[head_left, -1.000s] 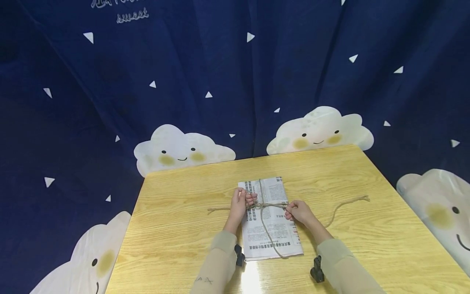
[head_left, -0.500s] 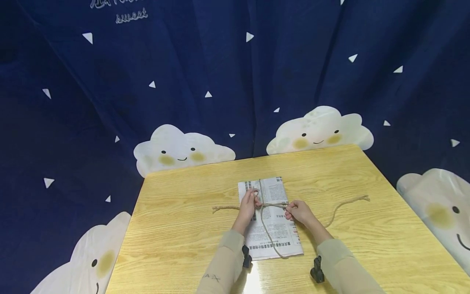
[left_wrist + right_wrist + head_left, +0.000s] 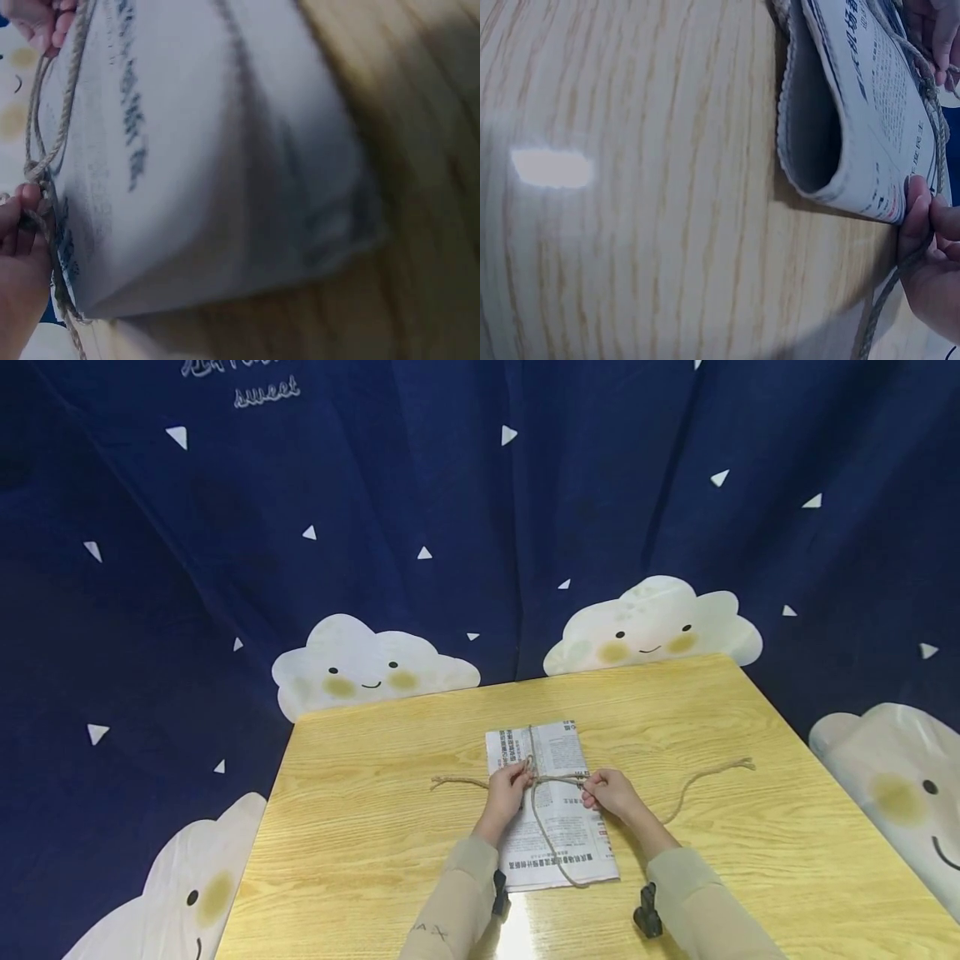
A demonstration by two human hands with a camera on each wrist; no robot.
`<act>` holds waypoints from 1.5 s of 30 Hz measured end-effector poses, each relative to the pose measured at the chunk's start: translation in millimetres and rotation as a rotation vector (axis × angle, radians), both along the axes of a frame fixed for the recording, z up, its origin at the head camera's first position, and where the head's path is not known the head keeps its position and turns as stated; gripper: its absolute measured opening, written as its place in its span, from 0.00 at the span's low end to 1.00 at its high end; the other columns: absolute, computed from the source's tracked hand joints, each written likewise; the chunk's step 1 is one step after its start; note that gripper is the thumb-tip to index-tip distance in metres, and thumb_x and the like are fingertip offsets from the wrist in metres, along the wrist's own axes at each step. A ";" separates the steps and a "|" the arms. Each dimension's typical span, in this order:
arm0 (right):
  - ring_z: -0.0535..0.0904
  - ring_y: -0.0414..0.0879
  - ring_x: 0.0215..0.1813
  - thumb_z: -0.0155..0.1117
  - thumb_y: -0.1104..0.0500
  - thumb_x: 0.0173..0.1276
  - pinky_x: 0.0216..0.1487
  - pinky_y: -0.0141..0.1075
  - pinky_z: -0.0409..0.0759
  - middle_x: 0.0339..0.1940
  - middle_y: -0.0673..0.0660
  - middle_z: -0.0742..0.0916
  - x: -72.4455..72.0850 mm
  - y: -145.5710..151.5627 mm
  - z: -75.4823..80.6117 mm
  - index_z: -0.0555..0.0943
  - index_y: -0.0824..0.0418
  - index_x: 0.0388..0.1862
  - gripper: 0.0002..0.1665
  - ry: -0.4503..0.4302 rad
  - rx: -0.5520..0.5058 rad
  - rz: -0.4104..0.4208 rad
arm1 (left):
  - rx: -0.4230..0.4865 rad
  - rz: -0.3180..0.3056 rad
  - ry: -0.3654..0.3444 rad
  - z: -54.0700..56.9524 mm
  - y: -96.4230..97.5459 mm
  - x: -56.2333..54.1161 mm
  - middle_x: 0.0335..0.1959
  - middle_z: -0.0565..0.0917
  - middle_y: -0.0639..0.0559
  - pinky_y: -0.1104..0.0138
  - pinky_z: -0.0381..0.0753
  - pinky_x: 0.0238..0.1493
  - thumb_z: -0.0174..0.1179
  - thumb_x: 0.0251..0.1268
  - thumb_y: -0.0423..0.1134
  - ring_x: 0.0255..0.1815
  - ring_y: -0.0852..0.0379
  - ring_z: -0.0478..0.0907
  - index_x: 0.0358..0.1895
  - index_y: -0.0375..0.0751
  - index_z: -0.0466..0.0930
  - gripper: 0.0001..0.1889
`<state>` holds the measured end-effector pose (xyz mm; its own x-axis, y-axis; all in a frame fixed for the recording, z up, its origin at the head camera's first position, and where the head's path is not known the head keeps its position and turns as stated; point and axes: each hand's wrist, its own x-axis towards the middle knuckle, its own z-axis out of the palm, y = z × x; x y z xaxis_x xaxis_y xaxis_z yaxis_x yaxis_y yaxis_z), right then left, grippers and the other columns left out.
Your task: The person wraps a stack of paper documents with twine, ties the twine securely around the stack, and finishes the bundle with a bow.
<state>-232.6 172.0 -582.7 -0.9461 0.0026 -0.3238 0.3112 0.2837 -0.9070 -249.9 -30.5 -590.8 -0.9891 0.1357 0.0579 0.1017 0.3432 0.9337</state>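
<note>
A folded newspaper point(image 3: 555, 835) lies on the table with a brown cord point(image 3: 545, 827) crossed over it lengthwise and sideways. Where the strands cross, my left hand point(image 3: 507, 797) pinches the cord, and a small loop point(image 3: 529, 762) stands up beside its fingertips. The left wrist view shows this cord point(image 3: 66, 112) running from the knot point(image 3: 34, 172) to the other hand. At the newspaper's right edge, my right hand point(image 3: 611, 793) pinches the cord between thumb and forefinger. In the right wrist view, a length of cord point(image 3: 877, 315) hangs down from that hand point(image 3: 934, 255).
A wooden table point(image 3: 360, 827) bears everything. One loose cord end point(image 3: 450, 781) lies left of the newspaper, another point(image 3: 705, 774) trails to the right. Behind stands a dark blue curtain point(image 3: 420, 468) printed with clouds and triangles. The newspaper's folded edge point(image 3: 810, 187) gapes in the right wrist view.
My left hand has moved right to the crossing and now pinches the cord there. A small loop shows at its fingertips. The left cord end has shifted slightly; my right hand holds still.
</note>
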 end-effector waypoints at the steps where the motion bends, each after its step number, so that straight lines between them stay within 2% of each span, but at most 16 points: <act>1: 0.78 0.42 0.21 0.51 0.70 0.65 0.23 0.29 0.78 0.22 0.60 0.82 0.4 -0.1 0.4 0.72 0.75 0.33 0.05 -0.002 0.000 0.000 | -0.022 0.013 0.020 -0.3 0.0 0.7 0.41 0.82 0.40 0.75 0.79 0.38 0.55 0.61 0.29 0.38 0.55 0.80 0.49 0.28 0.77 0.14; 6: 0.78 0.42 0.21 0.51 0.70 0.66 0.22 0.29 0.77 0.22 0.60 0.81 2.0 0.1 0.5 0.72 0.75 0.32 0.06 0.013 0.010 0.012 | -0.112 0.036 0.151 1.4 -1.2 4.8 0.36 0.82 0.45 0.71 0.78 0.40 0.58 0.59 0.32 0.37 0.55 0.78 0.41 0.34 0.83 0.09; 9: 0.78 0.41 0.21 0.51 0.69 0.66 0.22 0.28 0.77 0.22 0.59 0.81 2.2 -0.2 0.2 0.72 0.74 0.32 0.06 0.013 0.020 -0.001 | -0.127 0.037 0.182 3.5 -1.6 6.9 0.34 0.80 0.46 0.68 0.77 0.41 0.58 0.60 0.33 0.37 0.53 0.76 0.43 0.35 0.83 0.10; 16: 0.78 0.41 0.22 0.52 0.69 0.66 0.22 0.28 0.76 0.22 0.58 0.81 2.9 -1.7 -1.6 0.72 0.73 0.33 0.05 0.028 0.048 -0.007 | -0.107 0.089 0.073 1.1 -1.0 9.3 0.37 0.82 0.43 0.75 0.79 0.34 0.57 0.60 0.30 0.35 0.56 0.78 0.49 0.29 0.78 0.14; 23: 0.77 0.42 0.23 0.52 0.68 0.66 0.22 0.28 0.75 0.22 0.57 0.81 5.8 -3.4 -1.7 0.73 0.72 0.34 0.05 0.061 0.085 -0.013 | -0.066 0.110 0.036 -3.7 -1.2 10.4 0.36 0.83 0.42 0.75 0.79 0.32 0.59 0.59 0.31 0.33 0.57 0.79 0.49 0.27 0.77 0.15; 28: 0.76 0.42 0.24 0.54 0.66 0.65 0.23 0.28 0.72 0.21 0.55 0.80 10.6 -3.1 -2.8 0.76 0.69 0.34 0.06 0.132 0.188 0.036 | -0.037 0.095 0.036 -6.6 -2.6 11.7 0.37 0.83 0.42 0.76 0.79 0.34 0.59 0.58 0.29 0.34 0.57 0.79 0.47 0.28 0.78 0.14; 32: 0.74 0.42 0.26 0.57 0.67 0.63 0.26 0.30 0.71 0.23 0.54 0.81 13.9 -3.1 -3.9 0.78 0.68 0.35 0.05 0.230 0.300 0.076 | -0.059 0.086 0.077 -7.6 -3.7 13.2 0.37 0.79 0.46 0.76 0.78 0.37 0.60 0.55 0.27 0.36 0.57 0.77 0.41 0.30 0.81 0.10; 36: 0.75 0.49 0.33 0.61 0.66 0.60 0.35 0.40 0.75 0.30 0.57 0.81 18.6 0.5 -1.7 0.81 0.68 0.36 0.06 0.365 0.515 0.084 | -0.073 0.086 0.116 -5.7 -4.1 14.3 0.35 0.77 0.48 0.76 0.78 0.40 0.61 0.55 0.27 0.37 0.56 0.76 0.39 0.31 0.82 0.08; 39: 0.75 0.51 0.34 0.64 0.64 0.57 0.34 0.43 0.75 0.30 0.57 0.80 24.0 6.3 3.6 0.83 0.65 0.33 0.06 0.439 0.708 0.058 | -0.086 0.088 0.128 -3.7 -4.1 15.7 0.35 0.79 0.47 0.75 0.79 0.39 0.60 0.55 0.26 0.37 0.55 0.78 0.40 0.30 0.81 0.09; 42: 0.72 0.48 0.26 0.65 0.60 0.58 0.23 0.37 0.71 0.24 0.54 0.79 30.1 13.4 9.8 0.83 0.63 0.29 0.06 0.379 0.792 0.033 | -0.103 0.088 0.134 -2.4 -4.3 16.3 0.36 0.80 0.45 0.74 0.79 0.38 0.59 0.56 0.26 0.37 0.54 0.78 0.41 0.30 0.81 0.09; 45: 0.74 0.47 0.22 0.61 0.58 0.61 0.19 0.37 0.71 0.24 0.58 0.82 35.7 21.1 13.7 0.82 0.66 0.32 0.11 0.255 0.731 0.006 | -0.104 0.090 0.121 -2.5 -4.5 16.3 0.37 0.81 0.44 0.74 0.79 0.37 0.59 0.56 0.26 0.36 0.55 0.79 0.42 0.31 0.81 0.10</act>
<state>-196.8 193.1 -569.0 -0.9919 0.1263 -0.0144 0.1145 0.8389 -0.5321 -233.6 -35.0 -593.3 -0.9841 0.0581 0.1679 0.1759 0.4505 0.8753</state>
